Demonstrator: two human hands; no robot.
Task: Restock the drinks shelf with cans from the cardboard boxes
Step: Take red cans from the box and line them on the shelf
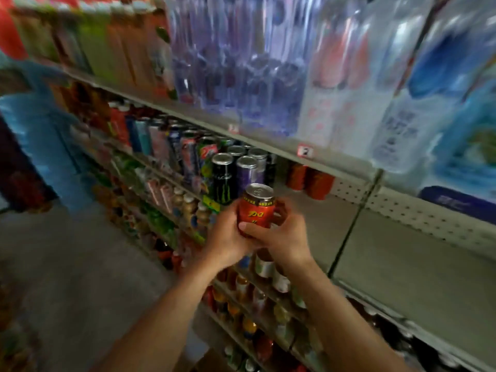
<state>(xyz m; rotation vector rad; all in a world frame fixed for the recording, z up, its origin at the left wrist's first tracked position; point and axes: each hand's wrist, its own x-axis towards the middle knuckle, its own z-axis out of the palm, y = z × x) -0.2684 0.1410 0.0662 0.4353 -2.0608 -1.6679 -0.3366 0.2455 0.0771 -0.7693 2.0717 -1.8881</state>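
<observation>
A red can [257, 208] with a silver top stands upright between both my hands, held in front of the drinks shelf [402, 253]. My left hand [228, 237] wraps the can's left side. My right hand [281, 237] grips it from the right, thumb across the lower front. A second red can seems to sit behind the first, mostly hidden by my fingers. At the back of the same shelf stand red cans [308, 178] of the same kind. A corner of a cardboard box [212, 362] shows at the bottom edge.
Black and purple tall cans [236, 173] stand just left of my hands. Large water bottles [241, 63] fill the shelf above. Small bottles crowd the lower shelves [257, 299]. A long bare stretch of grey shelf runs to the right. Grey floor [67, 264] lies at left.
</observation>
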